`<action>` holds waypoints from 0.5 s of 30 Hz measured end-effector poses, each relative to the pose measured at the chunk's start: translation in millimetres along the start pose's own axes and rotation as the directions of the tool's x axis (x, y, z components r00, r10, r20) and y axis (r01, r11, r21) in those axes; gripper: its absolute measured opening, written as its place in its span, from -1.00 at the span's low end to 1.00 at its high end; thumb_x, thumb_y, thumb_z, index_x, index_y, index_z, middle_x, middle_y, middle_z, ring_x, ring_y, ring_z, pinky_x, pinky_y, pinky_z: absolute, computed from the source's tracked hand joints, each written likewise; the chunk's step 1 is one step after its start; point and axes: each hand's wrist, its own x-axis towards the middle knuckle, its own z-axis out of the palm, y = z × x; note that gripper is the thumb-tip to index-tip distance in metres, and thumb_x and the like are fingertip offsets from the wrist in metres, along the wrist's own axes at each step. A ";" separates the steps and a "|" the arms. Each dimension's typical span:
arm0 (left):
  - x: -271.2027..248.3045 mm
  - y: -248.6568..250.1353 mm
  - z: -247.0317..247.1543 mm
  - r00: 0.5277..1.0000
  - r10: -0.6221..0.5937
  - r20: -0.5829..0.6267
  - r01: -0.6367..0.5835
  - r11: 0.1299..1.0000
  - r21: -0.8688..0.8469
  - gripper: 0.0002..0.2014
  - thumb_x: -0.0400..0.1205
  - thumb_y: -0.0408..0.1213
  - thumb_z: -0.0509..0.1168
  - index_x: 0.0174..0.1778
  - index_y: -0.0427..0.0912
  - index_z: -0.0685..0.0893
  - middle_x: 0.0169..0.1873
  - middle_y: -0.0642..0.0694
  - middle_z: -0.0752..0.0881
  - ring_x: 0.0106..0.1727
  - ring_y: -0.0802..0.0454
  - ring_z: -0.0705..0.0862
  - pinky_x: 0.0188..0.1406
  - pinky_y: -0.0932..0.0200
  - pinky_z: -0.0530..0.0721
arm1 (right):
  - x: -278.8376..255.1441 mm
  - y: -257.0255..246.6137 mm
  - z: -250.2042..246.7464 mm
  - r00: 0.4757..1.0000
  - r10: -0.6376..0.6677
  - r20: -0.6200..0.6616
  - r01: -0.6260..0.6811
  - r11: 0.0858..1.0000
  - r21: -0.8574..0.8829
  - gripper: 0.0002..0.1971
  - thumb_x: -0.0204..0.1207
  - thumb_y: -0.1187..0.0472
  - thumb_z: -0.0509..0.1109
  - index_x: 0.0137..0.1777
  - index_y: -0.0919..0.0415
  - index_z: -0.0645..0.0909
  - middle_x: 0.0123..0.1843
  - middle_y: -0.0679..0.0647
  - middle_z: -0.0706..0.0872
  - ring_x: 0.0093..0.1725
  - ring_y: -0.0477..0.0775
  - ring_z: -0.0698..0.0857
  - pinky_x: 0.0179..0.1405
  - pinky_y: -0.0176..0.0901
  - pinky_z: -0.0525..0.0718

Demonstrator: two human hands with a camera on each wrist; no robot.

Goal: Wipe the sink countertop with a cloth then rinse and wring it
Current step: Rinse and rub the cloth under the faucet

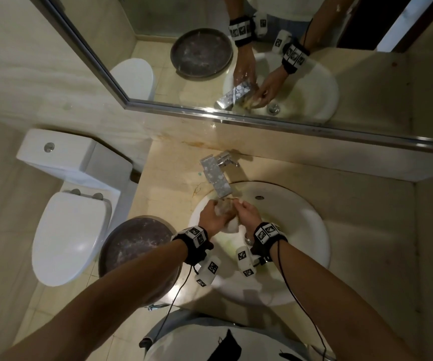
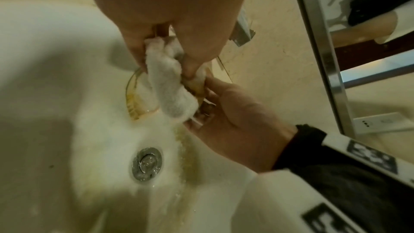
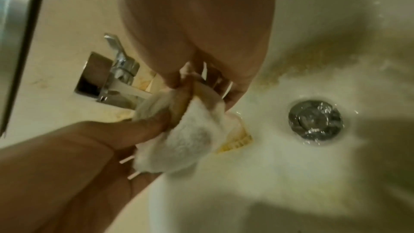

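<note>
Both hands hold a bunched white cloth [image 1: 228, 210] just under the spout of the chrome faucet [image 1: 215, 178], over the white sink basin [image 1: 301, 230]. My left hand [image 1: 215, 212] grips its left end, my right hand [image 1: 244, 211] its right end, fingers curled round it. In the left wrist view the cloth [image 2: 170, 86] hangs from my left hand [image 2: 161, 56] and the right hand [image 2: 208, 98] pinches it from below. In the right wrist view the cloth [image 3: 188, 139] sits between my right hand [image 3: 201, 84] and my left hand [image 3: 143, 130]. The drain [image 2: 146, 163] is wet.
A beige stone countertop [image 1: 168, 183] surrounds the basin, with a mirror [image 1: 314, 74] on the wall behind. A dark round bowl [image 1: 132, 246] stands at the counter's left edge, beside a white toilet [image 1: 67, 230]. Yellowish stains streak the basin [image 3: 313, 63].
</note>
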 end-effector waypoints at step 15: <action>18.9 9.3 -22.6 0.966 0.195 -0.167 -0.164 0.969 0.185 -0.82 0.63 -0.39 0.30 -0.03 -0.22 0.82 -0.07 -0.20 0.84 -0.05 -0.19 0.75 -0.18 0.18 0.52 | -1.9 0.8 0.5 0.977 -0.206 0.054 0.213 0.959 -0.188 -0.65 0.33 0.37 0.64 0.10 0.10 0.73 0.09 0.19 0.74 0.09 0.25 0.76 -0.07 0.26 0.84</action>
